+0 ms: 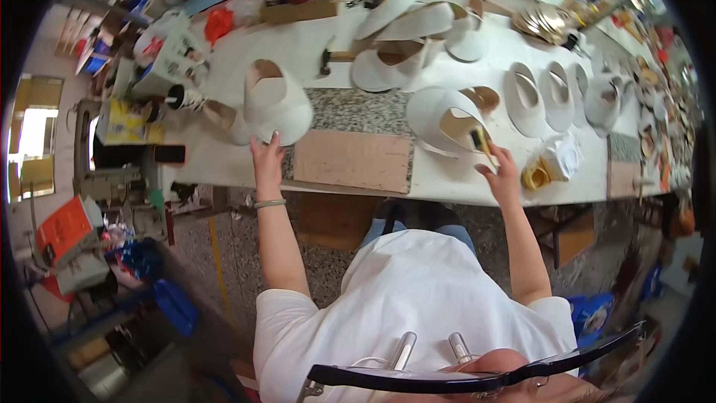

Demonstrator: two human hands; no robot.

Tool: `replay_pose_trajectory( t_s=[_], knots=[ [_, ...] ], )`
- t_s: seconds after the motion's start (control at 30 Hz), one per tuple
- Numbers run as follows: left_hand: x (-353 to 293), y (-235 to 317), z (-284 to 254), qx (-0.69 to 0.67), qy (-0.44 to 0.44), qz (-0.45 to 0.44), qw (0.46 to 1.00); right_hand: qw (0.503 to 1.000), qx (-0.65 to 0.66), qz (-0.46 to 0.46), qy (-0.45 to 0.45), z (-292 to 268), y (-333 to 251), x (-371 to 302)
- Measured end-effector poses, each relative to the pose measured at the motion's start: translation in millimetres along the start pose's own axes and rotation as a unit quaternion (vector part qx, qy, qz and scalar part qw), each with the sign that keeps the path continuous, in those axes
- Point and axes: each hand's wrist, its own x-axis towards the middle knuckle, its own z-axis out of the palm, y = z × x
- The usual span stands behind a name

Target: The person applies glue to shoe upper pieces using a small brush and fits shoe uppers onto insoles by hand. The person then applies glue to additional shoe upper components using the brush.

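My left hand (267,155) is at the toe of a white shoe upper (287,108), its fingers and thumb closed on the lower edge. Partly behind that upper lies another white shoe piece (227,121). In my right hand (503,173) is a small brush (480,140) with a pale handle, held between the fingers. Its head is over the opening of a large white shoe upper (436,116) with a tan inside. Close to my right wrist stands a container wrapped in white plastic (561,155), with a yellowish mouth (535,175).
A speckled stone slab (358,108) and a pinkish board (350,160) lie mid-table. Behind are several white shoe uppers (388,67), a hammer (326,60) and a cardboard box (298,9). More uppers (524,101) line the right. A phone (170,154) sits at the left edge.
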Motion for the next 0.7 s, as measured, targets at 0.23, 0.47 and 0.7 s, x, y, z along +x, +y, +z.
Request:
replay_pose_trajectory(
  t_s=[0.23, 0.47, 0.7],
  knots=[
    [-47.1, -138.8, 91.2, 0.29, -0.106, -0.148, 0.94, 0.985, -0.106, 0.134, -0.016, 38.6, 35.8, -5.5],
    [-162.0, -191.4, 217.8, 0.186, -0.379, -0.101, 0.901, 0.921, 0.319, 0.216, 0.064, -6.0, -51.4, -45.9],
    [-117.1, -88.4, 232.5, 0.074, -0.213, -0.066, 0.972, 0.88, -0.251, 0.394, 0.089, -126.0, 99.8, -125.9]
  ],
)
